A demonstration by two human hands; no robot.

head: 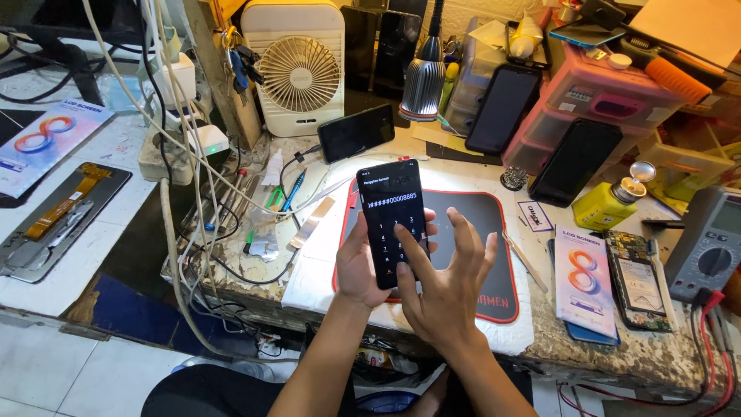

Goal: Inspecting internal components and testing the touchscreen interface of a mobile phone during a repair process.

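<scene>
Head view: left hand point(360, 266) is gripping the phone point(394, 220) upright; right hand point(444, 289), fingers spread, is tapping its dial pad, needing precise touches next.

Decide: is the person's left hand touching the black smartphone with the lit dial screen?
Touching. The head view shows the left hand wrapped around the black smartphone, fingers gripping its edges.

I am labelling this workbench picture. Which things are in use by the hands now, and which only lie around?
In use: smartphone, held by left hand, its lit screen tapped by right hand.

Lying around: black mat, small fan, yellow bottle, multimeter, opened phone, pens.
</scene>
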